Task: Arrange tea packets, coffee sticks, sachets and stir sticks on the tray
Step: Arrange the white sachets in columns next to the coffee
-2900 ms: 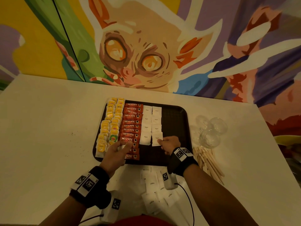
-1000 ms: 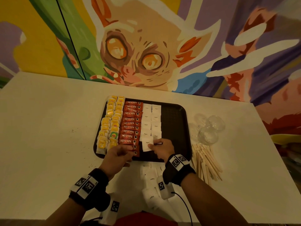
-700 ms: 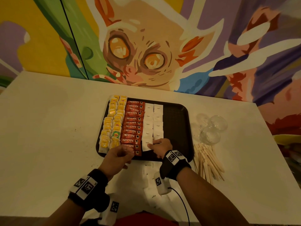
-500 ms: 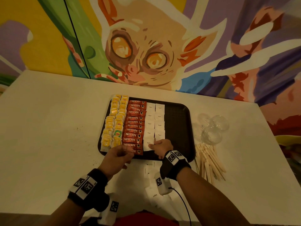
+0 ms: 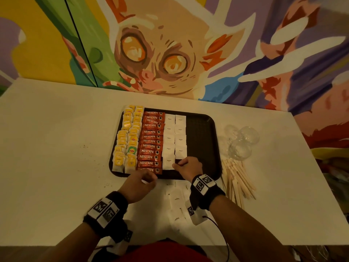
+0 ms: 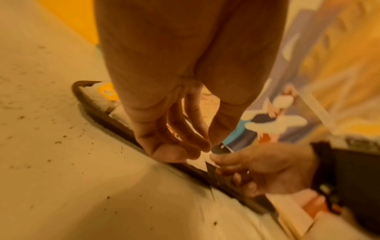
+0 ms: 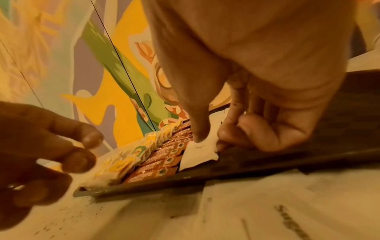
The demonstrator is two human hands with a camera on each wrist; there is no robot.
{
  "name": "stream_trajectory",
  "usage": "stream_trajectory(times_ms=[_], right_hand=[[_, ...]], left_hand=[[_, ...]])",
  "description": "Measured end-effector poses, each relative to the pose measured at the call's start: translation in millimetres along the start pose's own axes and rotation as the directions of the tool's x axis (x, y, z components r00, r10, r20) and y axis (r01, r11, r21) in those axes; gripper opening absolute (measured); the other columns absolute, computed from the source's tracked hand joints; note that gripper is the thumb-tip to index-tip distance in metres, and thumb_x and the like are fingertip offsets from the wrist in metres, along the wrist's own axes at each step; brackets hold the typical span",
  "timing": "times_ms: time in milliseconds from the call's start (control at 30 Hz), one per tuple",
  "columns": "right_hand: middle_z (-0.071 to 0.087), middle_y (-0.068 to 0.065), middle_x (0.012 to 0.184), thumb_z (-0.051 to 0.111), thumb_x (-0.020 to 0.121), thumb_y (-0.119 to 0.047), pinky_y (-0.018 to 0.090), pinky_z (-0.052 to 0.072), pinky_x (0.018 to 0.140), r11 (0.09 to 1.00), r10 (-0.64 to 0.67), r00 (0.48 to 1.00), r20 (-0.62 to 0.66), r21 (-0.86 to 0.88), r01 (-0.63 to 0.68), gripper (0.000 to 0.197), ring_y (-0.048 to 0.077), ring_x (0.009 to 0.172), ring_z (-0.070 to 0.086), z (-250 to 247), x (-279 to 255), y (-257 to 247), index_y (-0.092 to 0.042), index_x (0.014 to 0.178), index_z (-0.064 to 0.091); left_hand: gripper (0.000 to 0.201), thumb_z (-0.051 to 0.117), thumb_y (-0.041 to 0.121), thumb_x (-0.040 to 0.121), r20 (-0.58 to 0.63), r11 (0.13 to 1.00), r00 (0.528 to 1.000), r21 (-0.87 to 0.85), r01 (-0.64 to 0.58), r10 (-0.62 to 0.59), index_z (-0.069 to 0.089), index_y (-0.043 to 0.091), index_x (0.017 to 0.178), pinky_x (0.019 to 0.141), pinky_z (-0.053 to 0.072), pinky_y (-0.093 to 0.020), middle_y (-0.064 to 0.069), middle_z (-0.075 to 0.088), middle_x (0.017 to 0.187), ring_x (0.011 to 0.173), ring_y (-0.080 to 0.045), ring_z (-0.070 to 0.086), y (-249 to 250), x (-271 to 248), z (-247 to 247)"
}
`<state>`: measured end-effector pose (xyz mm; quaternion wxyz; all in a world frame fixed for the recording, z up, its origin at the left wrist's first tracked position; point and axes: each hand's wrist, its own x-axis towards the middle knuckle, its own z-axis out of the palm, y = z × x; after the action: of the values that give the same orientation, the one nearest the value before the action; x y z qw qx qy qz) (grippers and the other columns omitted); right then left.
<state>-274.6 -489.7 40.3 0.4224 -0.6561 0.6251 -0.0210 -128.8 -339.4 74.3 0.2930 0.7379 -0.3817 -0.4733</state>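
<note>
A dark tray (image 5: 200, 140) holds two columns of yellow tea packets (image 5: 128, 140), a column of red coffee sticks (image 5: 151, 140) and two columns of white sugar sachets (image 5: 175, 135). My right hand (image 5: 179, 164) is at the tray's front. Its thumb and forefinger pinch the right edge of the front white sachet (image 7: 199, 154) of the left sachet column, which lies flat on the tray. My left hand (image 5: 149, 179) hovers over the front rim by the coffee sticks, fingers loosely curled and holding nothing. In the left wrist view the left hand (image 6: 191, 149) is close to that sachet (image 6: 197, 160).
Loose white sachets (image 5: 176, 205) lie on the white table between my forearms. A heap of wooden stir sticks (image 5: 238, 178) lies right of the tray, with clear glass cups (image 5: 241, 144) behind it. The tray's right third is bare. A painted wall runs along the table's far edge.
My right hand has set the tilted sachet down straight at the front of the left sachet column. The left hand has stayed near the front coffee sticks.
</note>
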Motion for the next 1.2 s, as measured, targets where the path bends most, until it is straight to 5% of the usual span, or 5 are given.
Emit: stream_trajectory(times_ms=[333, 533, 800, 1033, 1200], right_hand=[[0.063, -0.014, 0.077, 0.078, 0.082, -0.028, 0.005, 0.039, 0.058, 0.995, -0.096, 0.995, -0.007, -0.018, 0.096, 0.016, 0.0, 0.073, 0.06, -48.3, -58.7, 57.6, -0.022, 0.085, 0.063], [0.051, -0.002, 0.116, 0.083, 0.074, -0.037, 0.025, 0.048, 0.086, 0.981, 0.014, 0.996, 0.091, -0.196, 0.004, 0.057, 0.016, 0.106, 0.055, -40.0, -78.8, 81.4, -0.023, 0.121, 0.054], [0.043, 0.002, 0.125, 0.086, 0.07, -0.026, 0.032, 0.047, 0.098, 0.984, -0.04, 0.993, 0.111, -0.167, 0.058, 0.074, 0.021, 0.117, 0.049, -22.9, -86.3, 87.4, -0.026, 0.129, 0.041], [0.056, -0.001, 0.11, 0.088, 0.066, -0.025, 0.032, 0.053, 0.088, 0.998, -0.034, 0.996, 0.088, -0.055, 0.038, 0.066, 0.017, 0.103, 0.055, -14.2, -85.0, 90.8, -0.033, 0.112, 0.042], [0.058, -0.001, 0.104, 0.083, 0.073, -0.016, 0.012, 0.045, 0.064, 1.0, -0.019, 0.997, 0.071, 0.0, 0.019, 0.062, 0.013, 0.093, 0.058, -13.7, -84.8, 89.8, -0.022, 0.121, 0.044]], left_hand=[[0.062, 0.058, 0.045, 0.092, 0.196, 0.811, 0.98, 0.578, -0.092, -0.029, 0.036, 0.02, 0.145, 0.111, 0.032, -0.035, -0.003, 0.036, 0.148, 0.135, -0.022, 0.036, 18.6, 11.0, 57.0], [0.067, 0.051, 0.052, 0.094, 0.168, 0.668, 0.986, 0.736, -0.112, -0.02, 0.034, 0.011, 0.144, 0.109, 0.038, -0.039, -0.011, 0.033, 0.146, 0.134, -0.029, 0.034, 23.4, 13.6, 83.4], [0.076, 0.062, 0.046, 0.09, 0.098, 0.789, 0.993, 0.614, -0.003, -0.072, 0.028, 0.012, 0.148, 0.112, 0.036, -0.039, -0.011, 0.03, 0.151, 0.138, -0.028, 0.031, 15.1, 19.0, 100.8], [0.051, 0.075, 0.028, 0.082, 0.055, 0.943, 0.974, 0.268, 0.196, -0.218, 0.054, 0.017, 0.127, 0.094, 0.051, -0.032, -0.003, 0.057, 0.126, 0.112, -0.02, 0.057, 13.1, 24.5, 96.2], [0.038, 0.071, 0.028, 0.085, 0.088, 0.941, 0.967, 0.267, 0.209, -0.24, 0.059, 0.016, 0.119, 0.083, 0.048, -0.026, -0.003, 0.06, 0.121, 0.101, -0.017, 0.057, 13.5, 30.0, 88.0]])
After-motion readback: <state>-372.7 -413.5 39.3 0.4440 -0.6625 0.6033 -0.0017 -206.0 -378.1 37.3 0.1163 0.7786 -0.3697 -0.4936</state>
